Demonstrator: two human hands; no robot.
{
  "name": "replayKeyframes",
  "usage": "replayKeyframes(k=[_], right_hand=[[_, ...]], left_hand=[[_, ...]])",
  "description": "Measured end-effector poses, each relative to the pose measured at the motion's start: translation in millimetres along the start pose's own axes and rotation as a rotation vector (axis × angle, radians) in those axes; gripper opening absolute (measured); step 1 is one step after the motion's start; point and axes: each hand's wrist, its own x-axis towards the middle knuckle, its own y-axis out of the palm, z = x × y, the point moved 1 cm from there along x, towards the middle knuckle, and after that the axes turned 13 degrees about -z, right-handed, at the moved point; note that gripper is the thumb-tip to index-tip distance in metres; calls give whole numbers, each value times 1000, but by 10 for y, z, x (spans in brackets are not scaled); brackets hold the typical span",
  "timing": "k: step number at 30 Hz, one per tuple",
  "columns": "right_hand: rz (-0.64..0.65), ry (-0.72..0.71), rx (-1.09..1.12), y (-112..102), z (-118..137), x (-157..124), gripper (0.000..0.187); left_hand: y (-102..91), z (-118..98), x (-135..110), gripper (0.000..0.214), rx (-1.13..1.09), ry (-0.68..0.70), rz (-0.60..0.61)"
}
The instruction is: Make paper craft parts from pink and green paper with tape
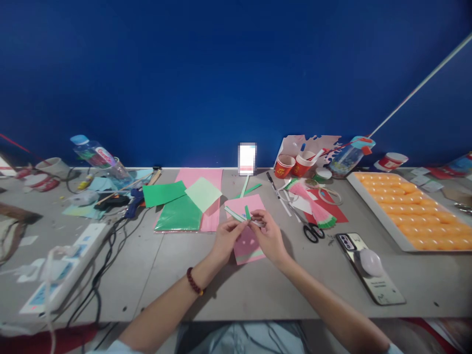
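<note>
On table (258, 295), left hand (225, 242), right hand (270, 237) pinch strip (234, 214).

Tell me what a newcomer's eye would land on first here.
First, the deep blue wall filling the upper half. Next, the tray of orange balls at the right end of the grey table. At centre, the left hand and right hand pinch a paper strip over a pink sheet.
</note>
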Motion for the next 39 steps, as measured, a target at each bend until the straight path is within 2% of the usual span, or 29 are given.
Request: replayKeyframes(k=[3, 13, 16, 20, 25, 33, 39], right_hand=[[-9, 11, -20, 8, -19, -3, 19], [-15, 30, 57, 22, -10, -48, 17], [-14, 27, 43, 20, -16, -44, 17], [-3, 8, 22, 17, 1, -42, 18], [1, -15, 5, 16, 52, -51, 18], [-4, 14, 28, 31, 46, -47, 17], [-15, 4, 10, 26, 25, -47, 18]], left_hand=[[10, 7, -8, 42, -46, -49, 27], [-16, 43, 24, 45, -103, -33, -3], [-21, 26, 25, 39, -48, 8, -27], [-12, -8, 20, 18, -12, 114, -20], [2, -18, 1, 13, 20, 179, -71], [18, -16, -38, 35, -11, -15, -46], [17, 20, -7, 40, -100, -119, 1]])
